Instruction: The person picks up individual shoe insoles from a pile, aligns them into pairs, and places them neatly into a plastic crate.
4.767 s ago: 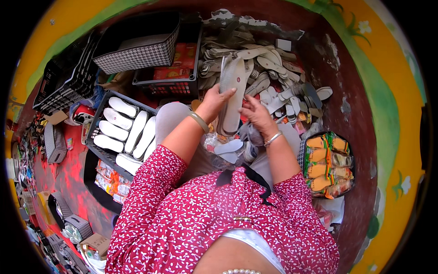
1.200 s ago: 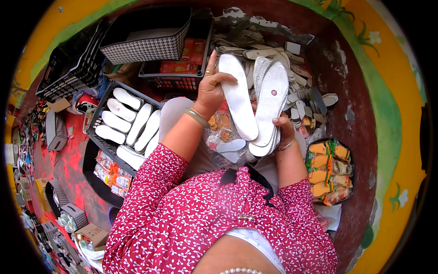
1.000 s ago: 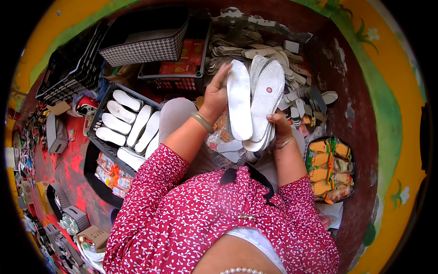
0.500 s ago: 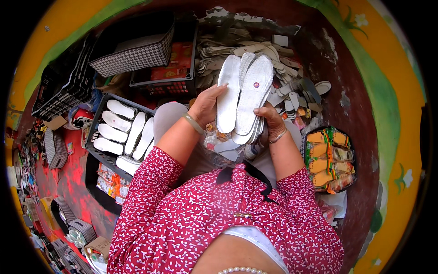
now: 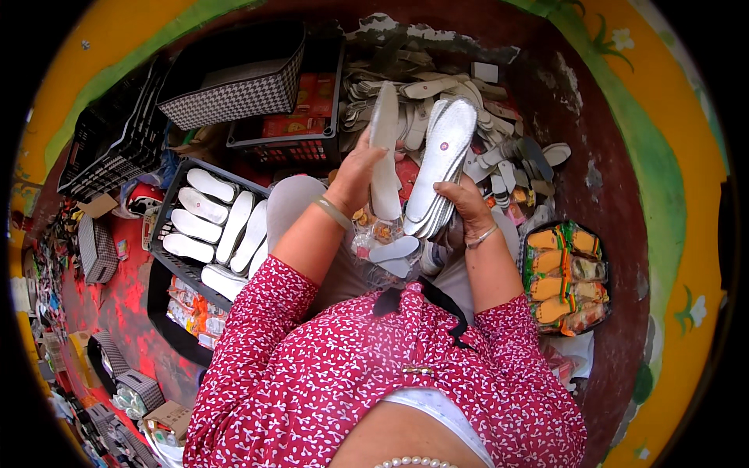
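My left hand (image 5: 360, 173) is closed on a white insole (image 5: 385, 164), which is tilted so that it shows narrow. A hand's width to the right, my right hand (image 5: 466, 204) grips a stack of white insoles (image 5: 441, 160) near the heel end. The top insole bears a small round mark. Both hands are raised over my lap, the insoles' toe ends pointing away from me. Below them, a pale insole (image 5: 394, 249) and clear plastic packaging (image 5: 373, 234) lie between my knees.
A heap of loose insoles (image 5: 491, 117) lies by the far wall. At left, a dark crate (image 5: 178, 261) holds several white insoles. A houndstooth basket (image 5: 226, 97) rests on a black crate (image 5: 285, 148) with red packages. Packed orange insoles (image 5: 552, 306) fill a container at right.
My left hand has drawn its insole away from the stack and turned it edgewise, so a gap now shows between them. The stack in my right hand is more evenly aligned.
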Tool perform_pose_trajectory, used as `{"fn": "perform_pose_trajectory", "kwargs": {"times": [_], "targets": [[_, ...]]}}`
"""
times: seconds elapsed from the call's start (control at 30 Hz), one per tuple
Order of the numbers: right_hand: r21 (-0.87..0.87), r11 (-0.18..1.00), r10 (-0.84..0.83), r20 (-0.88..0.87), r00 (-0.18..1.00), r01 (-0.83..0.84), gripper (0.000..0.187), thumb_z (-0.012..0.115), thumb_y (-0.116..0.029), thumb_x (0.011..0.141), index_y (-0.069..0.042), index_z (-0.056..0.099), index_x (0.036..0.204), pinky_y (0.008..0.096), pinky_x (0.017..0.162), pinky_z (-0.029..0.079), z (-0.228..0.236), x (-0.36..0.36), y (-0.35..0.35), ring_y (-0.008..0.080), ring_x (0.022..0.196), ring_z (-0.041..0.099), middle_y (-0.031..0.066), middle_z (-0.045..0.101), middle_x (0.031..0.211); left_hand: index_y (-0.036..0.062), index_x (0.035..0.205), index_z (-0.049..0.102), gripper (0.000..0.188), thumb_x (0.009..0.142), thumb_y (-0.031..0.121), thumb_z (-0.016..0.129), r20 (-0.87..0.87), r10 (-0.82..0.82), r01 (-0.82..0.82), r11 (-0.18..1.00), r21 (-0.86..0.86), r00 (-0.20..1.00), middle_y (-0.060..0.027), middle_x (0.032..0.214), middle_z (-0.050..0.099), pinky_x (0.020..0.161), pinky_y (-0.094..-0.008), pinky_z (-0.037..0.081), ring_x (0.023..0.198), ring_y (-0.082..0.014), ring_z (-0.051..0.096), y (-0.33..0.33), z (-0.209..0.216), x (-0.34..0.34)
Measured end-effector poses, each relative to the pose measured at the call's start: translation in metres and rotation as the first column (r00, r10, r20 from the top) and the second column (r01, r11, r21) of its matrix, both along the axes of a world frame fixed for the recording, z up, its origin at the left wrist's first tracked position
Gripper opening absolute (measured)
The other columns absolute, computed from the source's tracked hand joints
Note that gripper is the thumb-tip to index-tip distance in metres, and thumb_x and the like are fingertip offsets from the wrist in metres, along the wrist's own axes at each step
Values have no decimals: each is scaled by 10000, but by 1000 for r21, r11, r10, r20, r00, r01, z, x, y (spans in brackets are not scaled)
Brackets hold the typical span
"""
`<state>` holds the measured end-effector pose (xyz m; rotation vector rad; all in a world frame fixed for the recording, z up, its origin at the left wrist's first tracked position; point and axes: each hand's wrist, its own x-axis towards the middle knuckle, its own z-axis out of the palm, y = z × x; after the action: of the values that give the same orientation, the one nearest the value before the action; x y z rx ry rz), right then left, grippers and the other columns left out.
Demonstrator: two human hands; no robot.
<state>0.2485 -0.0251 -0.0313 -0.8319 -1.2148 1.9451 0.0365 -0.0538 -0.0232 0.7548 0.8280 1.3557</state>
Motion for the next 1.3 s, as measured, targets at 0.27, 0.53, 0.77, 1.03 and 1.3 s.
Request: {"fn": "perform_pose_trajectory", "kwargs": {"times": [0.27, 0.53, 0.77, 1.03, 1.3], "targets": [[283, 956, -37, 366, 930, -74, 419, 585, -166, 740, 7, 547, 1120, 302, 801, 454, -43, -19, 6, 176, 916, 580, 93, 618, 1017, 26, 1422, 185, 664, 884, 165, 547, -677, 246, 43, 924, 380, 694, -189, 1277, 433, 987, -340, 327, 1150, -276, 432, 1, -51, 45], [193, 980, -2, 218, 976, -41, 397, 566, -121, 749, -8, 556, 1130, 288, 821, 443, -22, -24, -8, 158, 922, 567, 60, 605, 1035, 12, 1392, 238, 680, 841, 161, 609, -491, 211, -29, 935, 353, 845, -193, 1207, 478, 926, -340, 390, 1056, -276, 496, 1, -44, 46], [-69, 998, 8, -85, 996, -14, 438, 609, -120, 760, 19, 500, 1161, 275, 793, 470, -5, -16, -11, 146, 881, 581, 57, 578, 1013, 41, 1150, 465, 406, 835, 205, 660, -115, 56, -55, 998, 15, 992, -48, 999, 553, 812, -267, 432, 917, -123, 520, -2, -9, 23], [162, 987, -45, 214, 976, 10, 396, 651, -154, 760, 3, 552, 1109, 279, 770, 484, -18, -21, -6, 160, 876, 610, 66, 623, 966, 17, 1241, 422, 568, 765, 130, 711, -239, -84, 87, 996, 0, 967, -55, 1019, 562, 843, -266, 425, 940, -137, 527, -3, -11, 33], [203, 977, -2, 294, 956, -61, 416, 688, -160, 750, -8, 559, 1116, 264, 772, 465, -21, -19, -3, 126, 861, 584, 55, 627, 959, 34, 1239, 455, 500, 796, 127, 667, -99, -190, 182, 980, -83, 977, -58, 1090, 566, 865, -287, 433, 960, -142, 545, -2, -15, 30]]}}
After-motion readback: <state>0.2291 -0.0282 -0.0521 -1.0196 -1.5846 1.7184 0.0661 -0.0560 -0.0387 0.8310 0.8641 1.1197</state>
